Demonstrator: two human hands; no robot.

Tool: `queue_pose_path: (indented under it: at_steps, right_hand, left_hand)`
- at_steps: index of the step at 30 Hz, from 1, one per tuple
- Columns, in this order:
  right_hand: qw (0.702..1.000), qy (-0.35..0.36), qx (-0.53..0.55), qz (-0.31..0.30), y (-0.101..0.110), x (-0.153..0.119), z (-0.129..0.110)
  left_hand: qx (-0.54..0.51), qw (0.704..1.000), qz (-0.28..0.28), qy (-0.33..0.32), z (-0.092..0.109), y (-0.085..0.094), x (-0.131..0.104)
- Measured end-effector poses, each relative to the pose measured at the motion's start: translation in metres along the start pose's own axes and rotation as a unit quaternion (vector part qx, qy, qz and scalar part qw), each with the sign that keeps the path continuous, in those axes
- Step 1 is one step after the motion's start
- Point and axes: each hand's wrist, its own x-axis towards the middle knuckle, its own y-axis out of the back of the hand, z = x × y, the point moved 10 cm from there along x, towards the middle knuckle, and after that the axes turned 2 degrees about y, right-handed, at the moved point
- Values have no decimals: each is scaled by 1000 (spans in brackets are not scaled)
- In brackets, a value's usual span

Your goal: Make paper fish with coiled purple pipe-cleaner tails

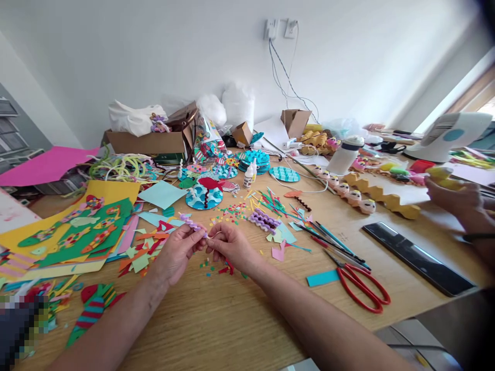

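Above the near middle of the table, my left hand [181,252] is closed on a lilac pipe cleaner [189,222] whose wavy, coiled end sticks up past the fingers. My right hand [228,247] meets it at the fingertips, pinching the thin pale end of the same pipe cleaner. The fingers hide the stretch between the two grips. Just right of my hands lies a bundle of coiled purple pipe cleaners [264,221] around something dark. Small green and red paper scraps [228,267] are scattered on the table under my hands.
Red-handled scissors [363,288], several paintbrushes [336,242] and a black phone-like slab [419,257] lie to the right. A co-worker's hand [450,193] holds something yellow at the right edge. Paper fish on green sheets [81,234] lie left; glue bottles [249,175] stand behind.
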Motion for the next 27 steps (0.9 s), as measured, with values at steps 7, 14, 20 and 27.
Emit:
queue_pose_path:
  at_steps: [7, 14, 20, 27]
  right_hand:
    - [997, 24, -78, -10, 1, 0, -6]
    - [951, 29, -309, -8, 25, -6, -28]
    - [786, 114, -550, 258, 100, -72, -113]
    - [659, -164, -662, 317, 194, -136, -58]
  left_hand:
    - [-78, 995, 67, 6, 5, 20, 9]
    - [-82, 985, 138, -60, 38, 71, 23]
    - [-44, 995, 91, -14, 23, 47, 15]
    - [15, 999, 27, 30, 9, 5, -7]
